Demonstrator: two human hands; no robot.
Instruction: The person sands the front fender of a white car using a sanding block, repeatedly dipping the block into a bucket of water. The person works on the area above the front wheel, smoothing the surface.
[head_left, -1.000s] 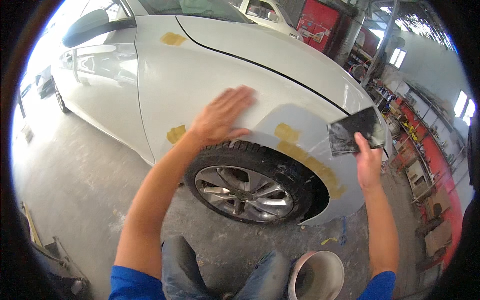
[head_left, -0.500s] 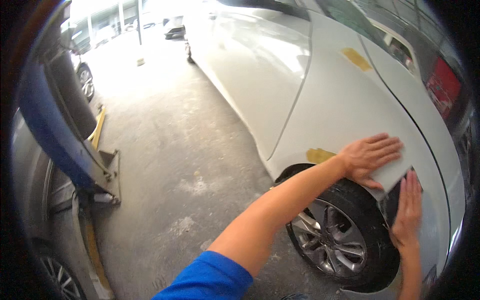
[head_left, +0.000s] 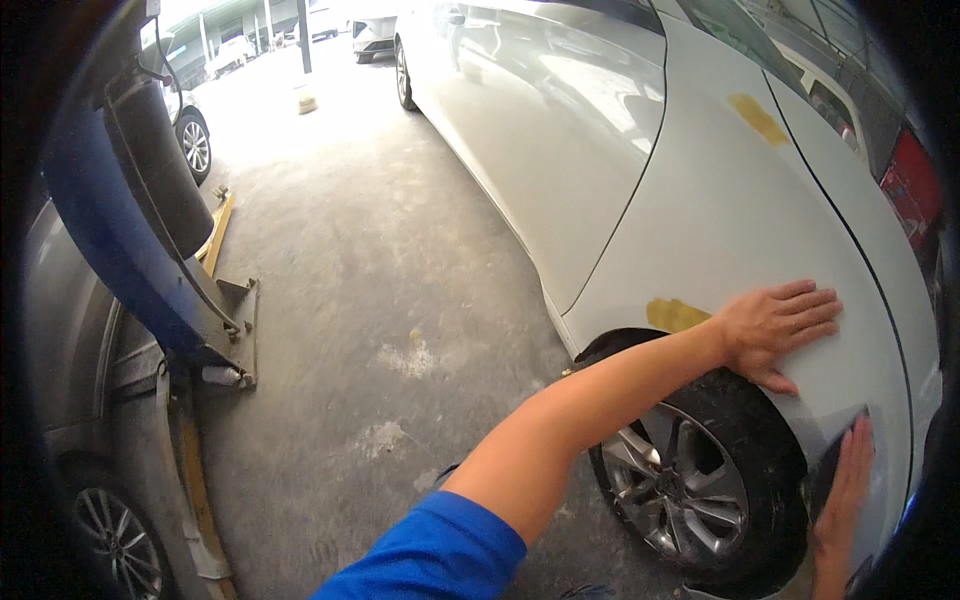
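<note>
My left hand [head_left: 782, 332] lies flat with spread fingers on the white car's front fender [head_left: 720, 230], above the wheel arch. It holds nothing. Lower and to the right, my right hand [head_left: 848, 485] has its fingers straight and pressed together over a thin dark sheet [head_left: 827, 468] that looks like sandpaper, keeping it against the fender beside the tyre [head_left: 775, 450]. A dull grey patch shows on the paint between the two hands. One tan filler patch [head_left: 675, 314] is near my left wrist; another tan patch [head_left: 758, 119] sits higher on the fender.
At left stands a blue lift post [head_left: 130, 240] with a dark cylinder [head_left: 160, 165] and a yellow-edged arm [head_left: 190, 470] low by the concrete floor [head_left: 400, 280]. A dark car [head_left: 70, 330] is behind it. More cars are parked in the bright background.
My right hand and the sheet have moved down along the fender, away from my left hand. My left hand stays flat on the panel. The view has shifted slightly.
</note>
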